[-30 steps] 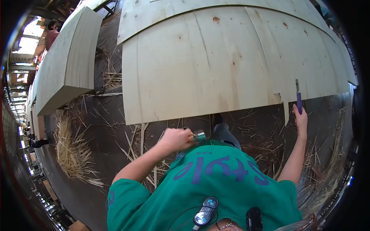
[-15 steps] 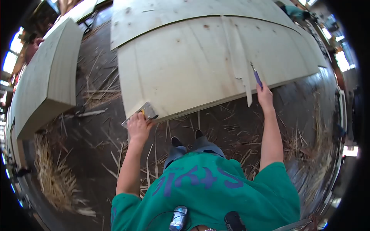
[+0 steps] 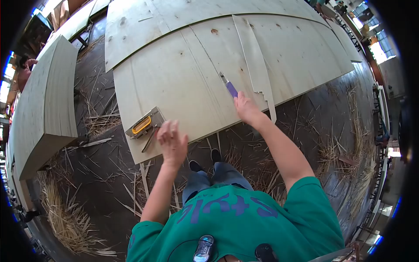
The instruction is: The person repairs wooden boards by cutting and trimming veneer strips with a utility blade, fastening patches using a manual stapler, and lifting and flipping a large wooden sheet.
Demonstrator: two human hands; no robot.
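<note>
A metal staple gun (image 3: 145, 123) with a yellow-edged grip lies on the near left corner of the pale plywood sheet (image 3: 174, 87). Just right of it is my left hand (image 3: 173, 142), fingers apart and holding nothing. My right hand (image 3: 247, 107) grips a purple-handled knife (image 3: 231, 89) over the middle of the sheet, its metal end pointing away from me. To the right of that hand, a long torn veneer strip (image 3: 255, 61) lies across the sheet, its narrow tip hanging past the near edge.
A tall curved stack of thin sheets (image 3: 59, 87) stands at the left. Straw-like wood scraps (image 3: 65, 214) litter the dark floor, with more at the right. One person (image 3: 26, 72) is at the far left, another (image 3: 321, 5) at the far right. Behind lies another plywood sheet (image 3: 144, 32).
The staple gun has come from my left hand onto the sheet's corner, and that hand has let go and drawn back. My right hand has moved left with the knife.
</note>
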